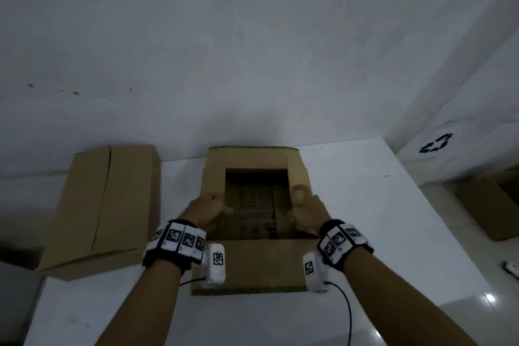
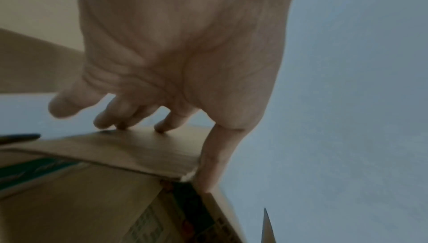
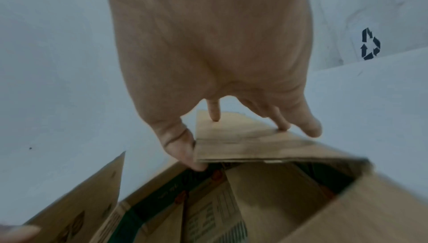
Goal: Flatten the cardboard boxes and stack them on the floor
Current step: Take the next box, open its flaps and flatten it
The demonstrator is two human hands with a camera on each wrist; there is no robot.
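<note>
The open box [image 1: 254, 213] stands on the white table [image 1: 365, 205]; its side flaps are pinched by the left hand [image 1: 209, 209] and right hand [image 1: 304, 211]. Uneven pulling could tear a flap or slide the box off.

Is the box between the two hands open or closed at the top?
Open: the box shows its dark inside, flaps spread outward.

A bare storage or packing room, by the look of it: plain white walls [image 1: 252, 50] and a glossy white floor [image 1: 393, 233]. Around the gripped open box [image 1: 252, 160] lie other cardboard boxes [image 1: 106, 205], and a recycling symbol [image 1: 436, 143] marks a white surface to its right.
</note>
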